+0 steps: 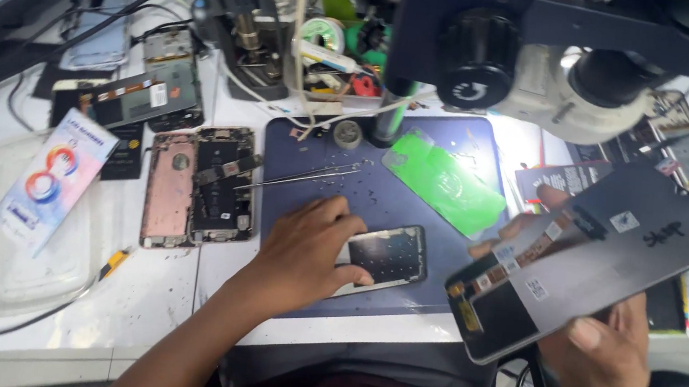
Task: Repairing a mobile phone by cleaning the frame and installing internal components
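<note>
Your left hand (pixel 305 253) lies palm-down on the dark blue work mat (pixel 436 291), fingers curled over the near end of a small phone frame (pixel 384 258), thumb along its lower edge; the flat press keeps the frame from sliding on the mat. Your right hand (pixel 607 349) is raised off the bench and grips a large dark display panel (pixel 591 255) by its lower edge, thumb on the back face and fingers behind, tilting it so the back with its flex connectors and labels faces you. Fine tweezers (pixel 304 177) rest on the mat just above the frame, within reach of the left hand. A green protective film (pixel 446 185) lies farther back on the mat under the microscope head (pixel 542 61). Left of the mat, an opened pink phone (pixel 200 188) sits on the white bench, its internals exposed, and a printed box (pixel 51 178) lies beyond it.
</note>
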